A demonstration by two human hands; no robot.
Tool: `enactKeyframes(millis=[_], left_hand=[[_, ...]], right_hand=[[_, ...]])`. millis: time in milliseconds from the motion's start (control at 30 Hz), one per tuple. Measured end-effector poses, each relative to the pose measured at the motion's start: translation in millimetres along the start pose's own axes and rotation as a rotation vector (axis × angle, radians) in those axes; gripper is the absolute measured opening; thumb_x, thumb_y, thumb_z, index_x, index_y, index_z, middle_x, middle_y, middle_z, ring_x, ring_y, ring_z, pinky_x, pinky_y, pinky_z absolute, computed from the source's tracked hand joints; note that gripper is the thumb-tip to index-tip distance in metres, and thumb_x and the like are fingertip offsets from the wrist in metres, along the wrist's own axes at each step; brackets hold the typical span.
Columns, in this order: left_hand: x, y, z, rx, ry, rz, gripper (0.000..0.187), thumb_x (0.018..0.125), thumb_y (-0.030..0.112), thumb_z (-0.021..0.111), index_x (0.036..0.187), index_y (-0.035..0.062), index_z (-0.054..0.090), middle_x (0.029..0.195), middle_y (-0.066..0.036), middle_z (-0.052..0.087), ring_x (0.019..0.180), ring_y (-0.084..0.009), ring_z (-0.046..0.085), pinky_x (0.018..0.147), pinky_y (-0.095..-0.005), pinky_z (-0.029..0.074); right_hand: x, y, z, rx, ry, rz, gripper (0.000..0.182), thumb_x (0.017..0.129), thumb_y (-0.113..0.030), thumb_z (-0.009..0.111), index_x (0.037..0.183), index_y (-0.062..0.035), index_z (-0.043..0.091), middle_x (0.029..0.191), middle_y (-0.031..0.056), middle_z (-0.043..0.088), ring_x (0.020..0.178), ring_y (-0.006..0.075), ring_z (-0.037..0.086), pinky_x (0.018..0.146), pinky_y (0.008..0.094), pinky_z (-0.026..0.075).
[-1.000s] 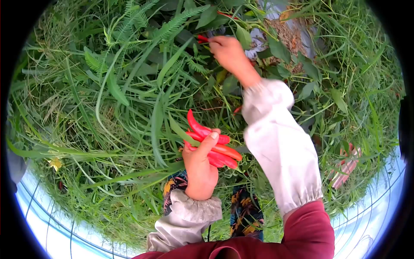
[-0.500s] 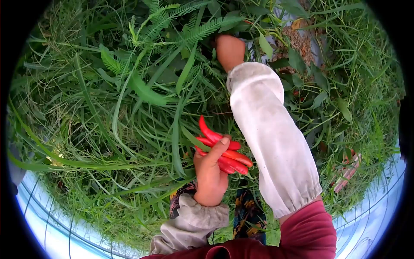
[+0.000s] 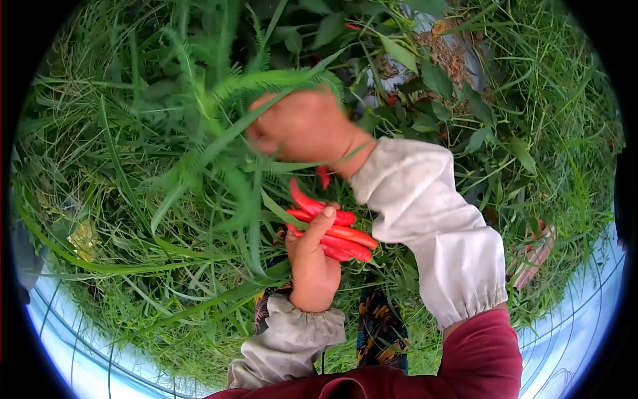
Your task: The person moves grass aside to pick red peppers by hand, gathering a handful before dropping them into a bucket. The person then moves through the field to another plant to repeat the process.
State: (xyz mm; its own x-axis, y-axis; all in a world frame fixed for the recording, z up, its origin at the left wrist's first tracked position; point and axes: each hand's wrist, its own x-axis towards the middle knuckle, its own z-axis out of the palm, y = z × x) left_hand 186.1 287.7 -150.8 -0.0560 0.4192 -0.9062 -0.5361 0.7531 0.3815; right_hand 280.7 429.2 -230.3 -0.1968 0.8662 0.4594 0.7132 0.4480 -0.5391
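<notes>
Peppers [image 3: 349, 234], red, w/ one more orange, in head view just below ctr of frame, bunched in L hand [image 3: 312, 263]: thumb pressed over top, fingers mostly hidden behind, so grip is closed round the bunch. Tips point L, stem ends R; one pepper curls up at upper L of bunch. Green blade [image 3: 282, 209] lies against the bunch at its L side. R hand [image 3: 302, 126] is above, upper ctr of frame, badly blurred, amid grass [image 3: 133, 219] & a fern frond [image 3: 262, 81], also blurred. Fingers look curled to L, but can't tell if pressed together or pinching anything. Red bit [image 3: 323, 177] shows just below R hand, approx. above the bunch; can't tell if held. Both forearms in pale sleeves: R sleeve [image 3: 432, 199] runs from ctr to lower R, L sleeve [image 3: 289, 342] at bottom ctr. Maroon shirt [image 3: 482, 352] along bottom edge, patterned trousers [image 3: 382, 326] just above it. Upper R of ctr: brown litter [image 3: 448, 63] on pale sheet [image 3: 425, 21], dark leaves [image 3: 478, 110] below. Small red tip [image 3: 353, 26] near top edge. Pinkish block [image 3: 531, 263] at R, in grass. Yellow patch, poss. a flower [image 3: 83, 239], far L.
</notes>
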Motion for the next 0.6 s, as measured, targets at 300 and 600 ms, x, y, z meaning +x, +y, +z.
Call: enactKeyframes(millis=[300, 600], left_hand=[[-6, -1, 0, -0.142, -0.25, 0.012, 0.051, 0.077, 0.0, 0.065, 0.124, 0.003, 0.046, 0.134, -0.017, 0.047, 0.117, -0.0248, 0.053, 0.093, -0.0414, 0.048], [-8, 5, 7, -0.071, -0.313, -0.06, 0.044, 0.08, 0.012, 0.063, 0.12, 0.0027, 0.048, 0.123, -0.018, 0.057, 0.105, -0.029, 0.059, 0.092, -0.0452, 0.049]], right_hand=[[-67, -23, -91, 0.923, -0.253, 0.882, 0.018, 0.081, -0.02, 0.071, 0.083, -0.0021, 0.069, 0.069, 0.0089, 0.057, 0.061, 0.0231, 0.061, 0.054, 0.0379, 0.045], [-53, 41, -48, 0.991, -0.004, 1.18, 0.036, 0.097, -0.019, 0.052, 0.125, 0.0026, 0.056, 0.092, 0.0089, 0.066, 0.077, 0.0152, 0.062, 0.072, 0.0272, 0.052]])
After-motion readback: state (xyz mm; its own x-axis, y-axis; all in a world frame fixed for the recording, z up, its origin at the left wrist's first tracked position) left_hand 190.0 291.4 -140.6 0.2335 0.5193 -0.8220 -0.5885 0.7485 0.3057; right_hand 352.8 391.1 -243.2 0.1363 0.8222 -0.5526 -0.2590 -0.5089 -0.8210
